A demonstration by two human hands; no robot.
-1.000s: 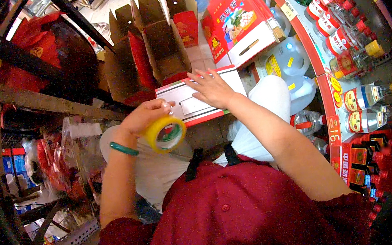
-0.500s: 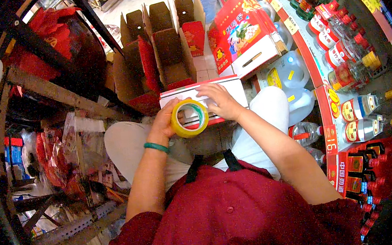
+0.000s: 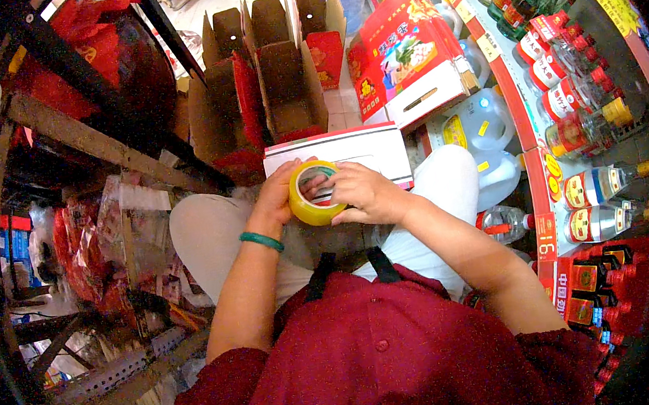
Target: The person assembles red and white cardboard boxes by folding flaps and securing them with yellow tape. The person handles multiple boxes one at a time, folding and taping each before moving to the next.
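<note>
A roll of yellow packing tape point(image 3: 303, 211) is held over my lap, its round opening facing up. My left hand point(image 3: 277, 194) wraps round its left side, with some fingers showing through the core. On the right side my right hand point(image 3: 365, 193) has its fingers closed on the tape's edge. Just beyond both hands lies a white carton point(image 3: 370, 146) with red edges and a dark slot, between my knees. A green bracelet circles my left wrist.
Several open cardboard boxes point(image 3: 283, 88) stand ahead, beside a stack of flat red cartons point(image 3: 404, 56). Along the right, shelves hold bottles point(image 3: 567, 98), with large clear jugs point(image 3: 483, 120) below. A rack with plastic bags point(image 3: 80, 248) is at my left.
My right hand has moved left and nearer, off the white carton and onto the tape roll. The left hand keeps hold of the roll.
</note>
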